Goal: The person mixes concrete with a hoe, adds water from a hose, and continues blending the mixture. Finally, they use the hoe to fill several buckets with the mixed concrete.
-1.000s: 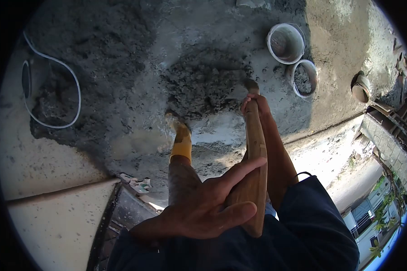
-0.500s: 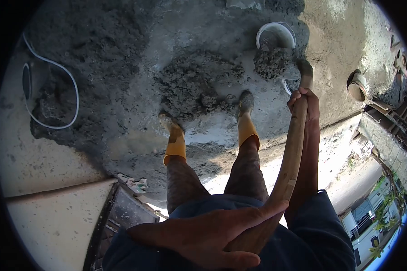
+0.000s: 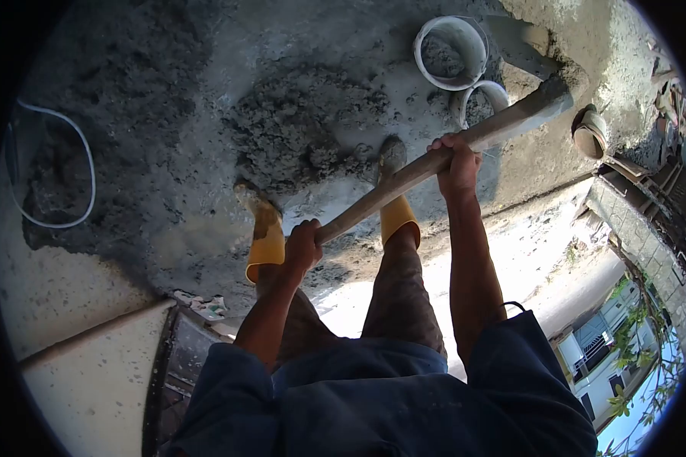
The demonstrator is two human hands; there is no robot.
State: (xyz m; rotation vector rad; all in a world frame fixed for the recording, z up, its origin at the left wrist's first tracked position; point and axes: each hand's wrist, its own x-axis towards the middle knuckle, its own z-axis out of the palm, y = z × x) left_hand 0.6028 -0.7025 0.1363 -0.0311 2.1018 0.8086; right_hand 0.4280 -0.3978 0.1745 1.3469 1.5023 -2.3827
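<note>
A hoe with a long wooden handle (image 3: 396, 183) slants across the view from lower left to upper right. My left hand (image 3: 303, 242) is closed around its lower end, above my left boot. Farther up the handle, my right hand (image 3: 459, 161) is wrapped round it. The hoe's mortar-smeared head (image 3: 554, 90) is off to the upper right, beyond the buckets. A heap of wet grey mortar (image 3: 305, 122) lies in front of my boots. Mortar sits inside a white bucket (image 3: 418, 61), and a second bucket (image 3: 501, 97) is partly hidden behind the handle.
My yellow boots (image 3: 399, 217) stand at the heap's near edge. Another bucket (image 3: 596, 126) is at the right, near stacked boards (image 3: 636, 183). A white loop (image 3: 93, 171) shows at the left, and a wall (image 3: 76, 305) is at lower left.
The hoe head has moved from the buckets toward the upper right, and the mortar load beside it is gone. The handle's near end has swung forward and left. My left hand now grips it fully.
</note>
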